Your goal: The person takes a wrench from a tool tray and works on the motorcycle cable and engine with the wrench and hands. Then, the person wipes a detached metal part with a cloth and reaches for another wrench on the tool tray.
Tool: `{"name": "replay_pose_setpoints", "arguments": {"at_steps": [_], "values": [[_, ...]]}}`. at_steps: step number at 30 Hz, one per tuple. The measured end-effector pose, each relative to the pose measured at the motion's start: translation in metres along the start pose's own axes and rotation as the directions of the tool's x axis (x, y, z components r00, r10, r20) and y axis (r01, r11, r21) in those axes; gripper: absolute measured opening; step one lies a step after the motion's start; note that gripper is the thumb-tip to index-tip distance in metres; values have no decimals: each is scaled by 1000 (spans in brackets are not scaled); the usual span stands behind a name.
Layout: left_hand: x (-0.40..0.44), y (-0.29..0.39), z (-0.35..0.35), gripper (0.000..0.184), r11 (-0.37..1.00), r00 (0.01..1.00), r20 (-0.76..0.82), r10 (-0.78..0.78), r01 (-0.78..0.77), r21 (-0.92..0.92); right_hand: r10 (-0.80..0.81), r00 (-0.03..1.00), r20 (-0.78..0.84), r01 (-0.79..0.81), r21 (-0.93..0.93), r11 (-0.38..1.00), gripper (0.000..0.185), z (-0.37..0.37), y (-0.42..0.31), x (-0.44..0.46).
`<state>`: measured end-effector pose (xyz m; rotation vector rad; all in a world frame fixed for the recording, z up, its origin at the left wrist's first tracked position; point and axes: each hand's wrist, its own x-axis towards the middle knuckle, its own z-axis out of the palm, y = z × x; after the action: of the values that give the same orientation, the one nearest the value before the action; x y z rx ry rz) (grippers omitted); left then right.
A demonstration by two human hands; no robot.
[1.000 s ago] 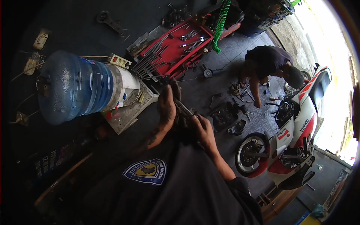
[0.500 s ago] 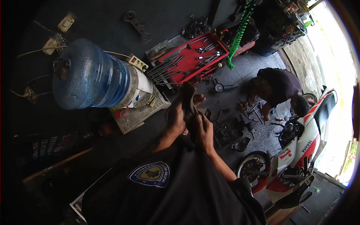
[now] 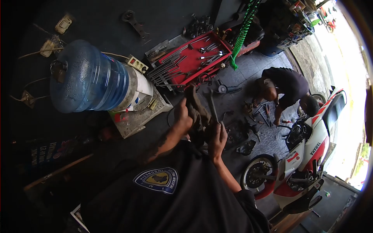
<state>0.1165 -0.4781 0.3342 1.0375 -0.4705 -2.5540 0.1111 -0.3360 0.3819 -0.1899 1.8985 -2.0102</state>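
My left hand (image 3: 183,116) is closed on a dirty, dark brownish rag (image 3: 197,110), which hangs in folds in front of my chest. In my right hand (image 3: 217,140) is an open-end wrench (image 3: 212,105), its jaw pointing away from me and its lower end inside my fingers. The rag lies right beside the wrench, and its lower part also reaches my right hand. Beyond both hands stands a red tool tray (image 3: 219,64) with several wrenches and sockets in it.
A large blue water bottle (image 3: 91,79) stands on a stand at left. A green coiled hose (image 3: 244,35) hangs above the tray. An angle grinder (image 3: 223,88) and loose parts lie on the floor. Another person (image 3: 287,87) crouches by a red-and-white motorcycle (image 3: 316,149).
My hands have moved apart. The wrench, earlier mostly covered by the rag, now shows along its length in my right hand. The crouching person has shifted slightly.
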Motion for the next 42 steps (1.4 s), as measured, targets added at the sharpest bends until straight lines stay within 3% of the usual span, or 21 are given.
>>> {"name": "replay_pose_setpoints", "arguments": {"at_steps": [1,2,5,9,10,11,12,15,16,17,18,22,24,25,29,31,34,36,38,41,42], "values": [[-4,0,5,44,988,984,174,42,-15,-152,-3,1000,8,4,-48,999,29,3,5,0],[-9,-2,12,44,989,983,178,37,-10,-149,-9,1000,13,10,-94,996,29,6,9,2],[-41,-1,47,41,978,932,340,-125,173,-115,67,998,4,-65,-128,990,32,1,2,4],[-51,1,53,42,988,907,390,-157,150,48,89,996,7,-88,-98,991,33,-11,3,1],[-53,1,52,40,939,896,438,-74,-86,334,89,996,2,-88,-102,991,33,-13,3,0],[-54,1,51,39,760,862,507,-10,-323,565,69,998,10,-68,-73,995,33,-14,3,-2],[-55,-2,51,39,760,861,509,-11,-324,564,47,999,18,-46,-43,998,32,-14,2,-2],[-52,-4,52,36,853,910,415,-2,-215,476,124,992,15,-124,35,992,32,-16,-12,-2],[-51,0,54,36,985,870,486,-80,-5,173,125,992,11,-125,36,991,32,-15,-15,-3],[-50,2,54,36,962,811,572,-121,237,-134,155,988,6,-155,40,987,32,-15,-18,-3],[-48,1,50,36,962,811,572,-125,241,-132,186,983,1,-186,44,982,31,-15,-19,-4],[-48,1,57,37,998,889,454,-62,60,19,151,987,49,-151,-11,988,33,-15,-13,-7],[-53,6,68,36,914,897,440,40,-211,347,45,996,81,-27,-214,977,33,-12,-20,-8],[-52,2,70,35,829,834,533,139,-393,397,-4,996,87,27,-261,965,31,-11,-19,-8],[-55,-2,67,34,717,849,489,199,-466,518,-64,996,61,79,-284,956,30,-6,-11,-14],[-56,-4,63,32,726,889,453,66,-354,590,-239,971,-6,220,-370,903,29,-4,-1,-13],[-63,-20,52,31,620,791,609,63,-509,597,-58,997,-56,43,-244,969,30,-8,-10,-18],[-58,-28,36,30,598,801,599,4,-482,640,-46,998,-42,33,-262,964,31,-13,-5,-16],[-56,-25,36,30,695,798,602,-40,-411,590,-28,999,-30,18,-280,960,32,-16,-1,-14],[-53,-13,37,30,696,821,569,40,-432,574,-64,973,223,131,-301,944,30,-23,-3,1],[-52,-12,37,30,693,822,568,35,-430,579,-62,974,219,128,-298,946,30,-21,-7,0]]}}
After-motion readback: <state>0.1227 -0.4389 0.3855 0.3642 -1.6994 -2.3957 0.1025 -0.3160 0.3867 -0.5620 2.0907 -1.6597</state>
